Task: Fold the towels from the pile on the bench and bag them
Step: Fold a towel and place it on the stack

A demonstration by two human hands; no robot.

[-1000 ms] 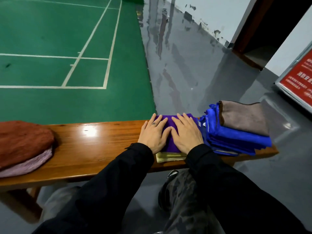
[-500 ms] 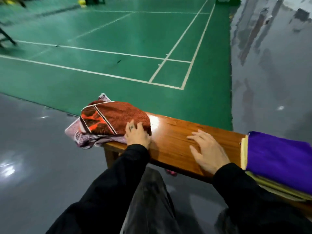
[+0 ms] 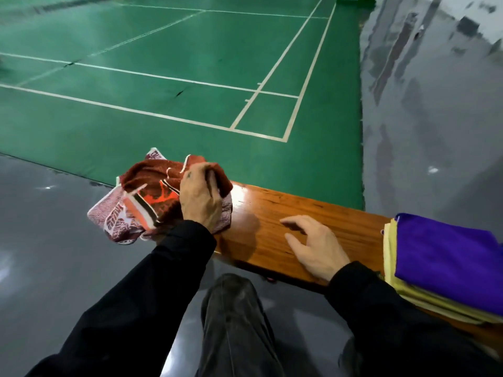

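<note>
A rust-red towel with orange and black stripes lies bunched at the left end of the wooden bench. My left hand grips its top, fingers curled into the cloth and lifting it. Under it lies a maroon and white patterned towel, hanging over the bench end. My right hand hovers over the bare bench top with fingers loosely spread, holding nothing. At the right, a folded purple towel sits on folded yellow towels.
Beyond the bench is a green court floor with white lines. Glossy grey floor surrounds the bench on the left and right. My knee is in front of the bench, between my arms.
My left hand has closed on the red towel and raised it off the patterned one. My right hand has lifted slightly from the bench. The view has shifted a little left.
</note>
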